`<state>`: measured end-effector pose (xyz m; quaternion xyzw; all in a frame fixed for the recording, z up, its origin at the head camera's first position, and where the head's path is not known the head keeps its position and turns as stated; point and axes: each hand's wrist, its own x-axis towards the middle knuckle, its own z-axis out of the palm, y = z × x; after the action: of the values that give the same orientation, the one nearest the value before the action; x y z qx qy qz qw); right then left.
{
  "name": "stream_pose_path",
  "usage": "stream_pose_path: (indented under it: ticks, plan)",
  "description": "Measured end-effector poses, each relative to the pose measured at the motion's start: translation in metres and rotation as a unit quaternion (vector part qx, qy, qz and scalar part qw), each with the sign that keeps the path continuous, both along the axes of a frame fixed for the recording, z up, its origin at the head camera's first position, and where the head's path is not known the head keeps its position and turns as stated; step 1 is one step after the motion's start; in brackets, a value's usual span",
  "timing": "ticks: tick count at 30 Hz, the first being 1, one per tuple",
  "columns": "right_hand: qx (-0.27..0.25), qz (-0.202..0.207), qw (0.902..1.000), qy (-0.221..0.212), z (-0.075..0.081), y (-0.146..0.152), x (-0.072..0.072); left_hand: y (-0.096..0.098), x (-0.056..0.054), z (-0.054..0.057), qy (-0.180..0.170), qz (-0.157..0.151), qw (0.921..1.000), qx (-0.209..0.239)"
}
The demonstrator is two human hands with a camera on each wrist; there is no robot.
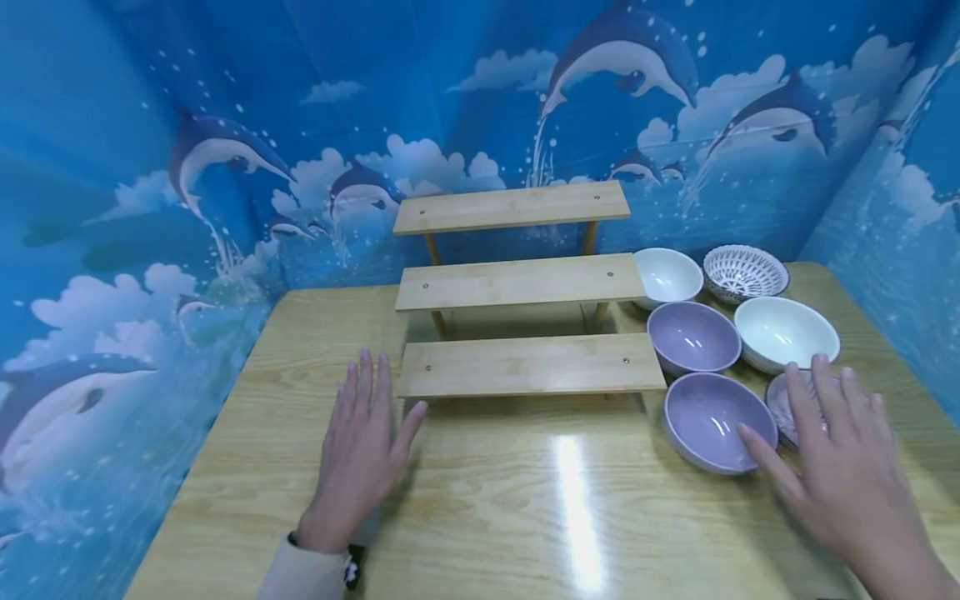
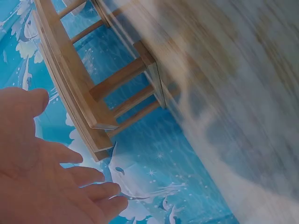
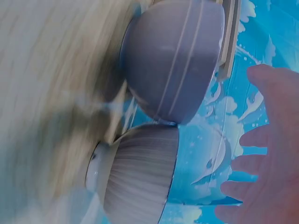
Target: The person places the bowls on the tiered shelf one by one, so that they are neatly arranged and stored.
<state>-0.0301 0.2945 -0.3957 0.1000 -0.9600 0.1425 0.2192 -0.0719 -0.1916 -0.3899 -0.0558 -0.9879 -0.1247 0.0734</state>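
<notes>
My left hand, fingers straight and thumb spread, hovers over the table just left of the lowest shelf board. It holds nothing. On the right side my right hand is spread flat above the bowls, also holding nothing. Its thumb overlaps the rim of the front purple bowl in the head view. Partly hidden under its fingers is a ribbed purple-grey bowl. From the right wrist view, the smooth purple bowl and the ribbed bowl stand side by side, apart from the fingers.
A three-step wooden rack with a middle board and top board stands at the back. Behind the front bowls are another purple bowl, two white bowls and a patterned bowl. Dolphin-print curtains enclose the table.
</notes>
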Motion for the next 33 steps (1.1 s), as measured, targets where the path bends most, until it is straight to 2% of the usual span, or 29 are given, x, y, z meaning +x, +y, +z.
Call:
stream_pose_path:
  ticks: [5, 12, 18, 23, 28, 33]
  plan:
    - [-0.022, -0.018, 0.9995, -0.015, -0.004, 0.011, 0.001, -0.001, -0.003, -0.002, -0.019, 0.005, 0.9992, 0.035]
    - [-0.052, -0.016, 0.9985, 0.001, -0.006, 0.026, 0.004, -0.002, -0.007, -0.003, -0.036, 0.006, 0.9959, 0.083]
    - [-0.09, -0.027, 0.9956, -0.002, -0.01, 0.034, 0.006, -0.004, -0.012, -0.002, -0.048, 0.003, 0.9904, 0.13]
    - [-0.119, -0.033, 0.9923, -0.008, -0.012, 0.039, 0.005, -0.004, -0.017, -0.003, -0.059, 0.015, 0.9858, 0.156]
    - [-0.137, -0.038, 0.9898, -0.009, -0.018, 0.047, 0.005, -0.005, -0.023, -0.005, -0.068, 0.022, 0.9774, 0.199]
    - [-0.138, -0.048, 0.9887, -0.032, -0.022, 0.051, 0.007, -0.006, -0.03, -0.007, -0.081, 0.033, 0.9641, 0.251]
